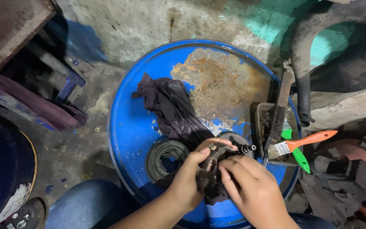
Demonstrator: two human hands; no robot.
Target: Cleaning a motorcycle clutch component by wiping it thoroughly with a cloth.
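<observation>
At lower centre, the left hand [189, 176] and right hand [248, 184] both grip a greasy metal part [217, 159] wrapped in dark cloth, near the blue drum lid's [134, 127] lower edge. A gear ring [166, 157] lies just left; the rusty centre stays open.

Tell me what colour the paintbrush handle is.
Orange, on the paintbrush in the head view.

metal part [217, 154] | dark, greasy, w/ short shaft | wrapped in dark rag [210, 186] | above blue drum lid [132, 127]
</observation>
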